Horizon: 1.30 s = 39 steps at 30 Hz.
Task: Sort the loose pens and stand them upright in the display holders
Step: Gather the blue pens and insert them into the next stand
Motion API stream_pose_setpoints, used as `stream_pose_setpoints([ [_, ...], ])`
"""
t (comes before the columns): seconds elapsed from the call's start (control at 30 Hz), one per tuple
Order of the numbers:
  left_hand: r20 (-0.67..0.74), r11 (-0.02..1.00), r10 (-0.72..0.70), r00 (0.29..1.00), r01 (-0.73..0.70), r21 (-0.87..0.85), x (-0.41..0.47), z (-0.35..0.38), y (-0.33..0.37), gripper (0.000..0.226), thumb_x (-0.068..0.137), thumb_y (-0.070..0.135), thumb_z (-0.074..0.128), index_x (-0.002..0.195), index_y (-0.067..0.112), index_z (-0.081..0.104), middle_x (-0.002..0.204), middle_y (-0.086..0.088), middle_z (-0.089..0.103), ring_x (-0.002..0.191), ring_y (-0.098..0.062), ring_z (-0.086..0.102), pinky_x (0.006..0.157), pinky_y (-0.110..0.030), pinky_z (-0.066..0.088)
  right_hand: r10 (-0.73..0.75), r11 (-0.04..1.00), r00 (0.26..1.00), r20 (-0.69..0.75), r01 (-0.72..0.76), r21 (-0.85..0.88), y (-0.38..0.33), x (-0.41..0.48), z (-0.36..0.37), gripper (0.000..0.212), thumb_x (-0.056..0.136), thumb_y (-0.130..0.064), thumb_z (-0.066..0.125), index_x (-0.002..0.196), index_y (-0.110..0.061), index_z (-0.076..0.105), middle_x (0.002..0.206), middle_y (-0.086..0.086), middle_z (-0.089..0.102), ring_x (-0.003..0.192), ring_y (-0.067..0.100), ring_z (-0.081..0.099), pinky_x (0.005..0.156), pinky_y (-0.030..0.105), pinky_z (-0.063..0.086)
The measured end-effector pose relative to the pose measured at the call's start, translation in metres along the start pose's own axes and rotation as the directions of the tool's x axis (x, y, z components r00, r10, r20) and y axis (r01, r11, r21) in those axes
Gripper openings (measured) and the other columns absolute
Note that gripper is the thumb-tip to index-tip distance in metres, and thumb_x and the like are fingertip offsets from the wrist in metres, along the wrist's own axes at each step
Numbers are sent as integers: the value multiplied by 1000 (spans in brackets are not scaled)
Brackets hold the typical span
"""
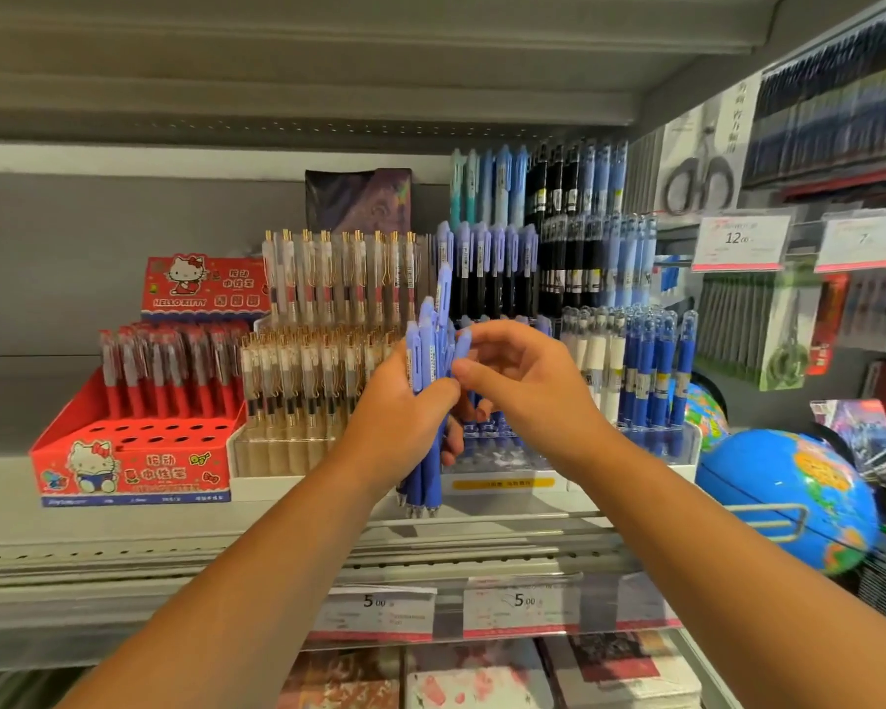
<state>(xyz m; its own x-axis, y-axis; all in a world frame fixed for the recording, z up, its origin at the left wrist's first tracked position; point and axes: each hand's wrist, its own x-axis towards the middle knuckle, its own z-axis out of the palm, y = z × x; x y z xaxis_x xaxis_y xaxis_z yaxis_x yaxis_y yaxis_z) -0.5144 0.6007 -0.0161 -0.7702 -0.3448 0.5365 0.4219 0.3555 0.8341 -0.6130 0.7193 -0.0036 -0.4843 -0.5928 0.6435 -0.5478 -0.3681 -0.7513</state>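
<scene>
Head view: left hand (405, 401) fingers clamp blue pens (428, 401); right hand (512, 381) pinches one.

Your left hand (405, 401) hides the middle of the blue pen bundle (428, 452), so you cannot count the pens. Your right hand (523, 386) covers the front rows of the tiered clear holder (502, 463) behind it. The price tags (523, 603) carry small print too blurred to read, and the globe (783, 498) smears toward the right edge
</scene>
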Motion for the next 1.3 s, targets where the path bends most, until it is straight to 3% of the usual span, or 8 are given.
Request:
stream_pose_setpoints([
  [0.2,6,998,8,1000,-7,-56,0,3,2,27,101,16,52,108,43,55,83,-9,71,60,-32,70,51,-40,59,15,997,1000,-13,-14,74,2,0,-2,18,90,-1,66,108,2,62,89,16,64,75,24,63,74,34,56],
  [0.33,-85,999,1,996,-4,-42,1,0,-1,19,101,14,52,110,30,58,78,12,73,65,-17,72,52,-32,59,-27,998,999,-33,28,51,2,0,-3,15,90,0,66,104,-3,64,92,15,65,87,26,65,85,36,57],
  [0.43,-138,998,-18,990,9,-69,2,0,0,14,101,12,51,105,24,57,76,5,73,65,-23,73,54,-39,60,-72,995,995,-69,77,68,1,1,-2,15,91,2,64,101,-9,65,95,14,65,90,23,67,83,33,57],
  [0.63,-197,1000,-25,980,22,-20,3,-3,-1,12,100,12,53,101,1,58,71,-6,64,61,-24,68,49,-46,59,-63,959,921,-385,163,233,-1,7,-16,15,97,-3,58,111,-6,62,101,18,59,86,30,73,73,35,59],
  [0.8,-170,1000,3,985,-2,7,3,-3,-2,25,100,12,52,125,6,51,67,1,66,53,-26,65,44,-37,55,-138,961,844,-518,241,137,2,10,-16,20,97,-4,58,112,-17,58,94,3,58,79,24,74,59,32,60],
  [0.97,-164,1000,26,986,-26,0,4,-3,-5,46,102,14,49,145,18,34,77,-2,70,46,-21,55,45,-31,51,-252,963,801,-544,264,-58,7,10,-17,25,98,-9,56,116,-26,54,95,-15,61,85,20,70,67,41,62],
  [1.17,-165,998,63,984,-64,-4,5,-3,-4,23,102,16,49,113,37,45,79,-3,71,45,-22,54,45,-30,51,-330,911,845,-421,168,-377,15,10,-17,25,98,-18,59,118,-31,51,109,0,57,90,23,64,74,48,58],
  [1.3,-150,999,51,987,-52,0,6,-2,-5,23,103,18,50,122,29,45,79,-5,72,49,-26,60,46,-33,52,-285,877,899,-332,104,-470,19,14,-15,25,97,-21,62,113,-35,50,98,-7,54,76,12,60,67,45,59],
])
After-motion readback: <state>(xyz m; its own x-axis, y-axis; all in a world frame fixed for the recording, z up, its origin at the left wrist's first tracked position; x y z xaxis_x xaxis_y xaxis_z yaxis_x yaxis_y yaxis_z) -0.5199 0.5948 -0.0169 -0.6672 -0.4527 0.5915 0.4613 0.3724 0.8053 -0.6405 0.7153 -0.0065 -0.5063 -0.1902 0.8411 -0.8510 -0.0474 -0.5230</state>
